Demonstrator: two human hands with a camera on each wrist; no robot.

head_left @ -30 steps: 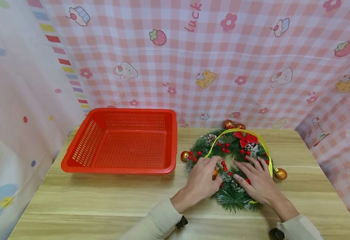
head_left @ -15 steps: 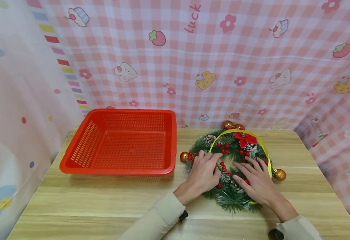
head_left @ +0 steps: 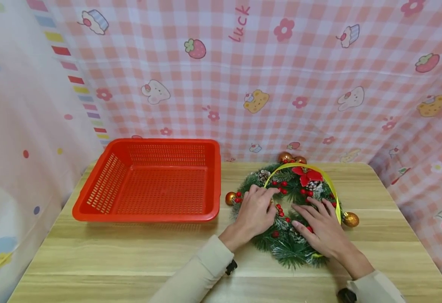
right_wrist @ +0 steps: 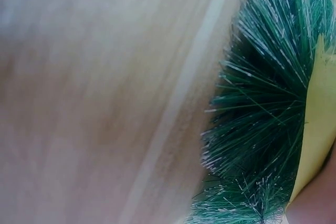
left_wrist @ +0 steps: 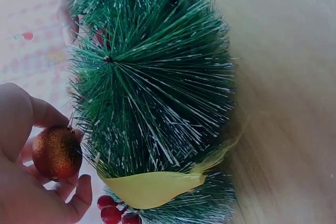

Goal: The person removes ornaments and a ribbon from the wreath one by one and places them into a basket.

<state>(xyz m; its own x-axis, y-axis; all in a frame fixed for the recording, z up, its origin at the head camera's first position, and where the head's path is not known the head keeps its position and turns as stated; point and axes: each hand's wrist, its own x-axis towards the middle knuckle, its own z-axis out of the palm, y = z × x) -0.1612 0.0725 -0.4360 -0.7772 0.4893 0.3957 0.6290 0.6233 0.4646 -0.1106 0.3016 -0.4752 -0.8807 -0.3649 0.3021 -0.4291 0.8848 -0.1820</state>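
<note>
A green Christmas wreath (head_left: 291, 252) with red berries, pine cones and a red poinsettia (head_left: 307, 176) lies on the table. My left hand (head_left: 255, 212) is over its left side. The left wrist view shows that hand's curled fingers around an orange glittery bauble (left_wrist: 56, 153), beside the pine needles. A yellow ribbon (left_wrist: 155, 190) loops over the wreath from its left to its right side. My right hand (head_left: 323, 231) rests on the wreath's right side, fingers extended and spread. In the right wrist view, the ribbon (right_wrist: 319, 116) runs close to that hand.
A red plastic basket (head_left: 160, 189) with perforated walls stands left of the wreath. Other gold baubles stick out at the wreath's left, back and right (head_left: 350, 219). A pink checked curtain (head_left: 213, 84) hangs behind the wooden table (head_left: 141, 256).
My left hand has shifted slightly towards the back of the wreath, and the bauble under it is now mostly hidden in the head view. My right hand stays in place.
</note>
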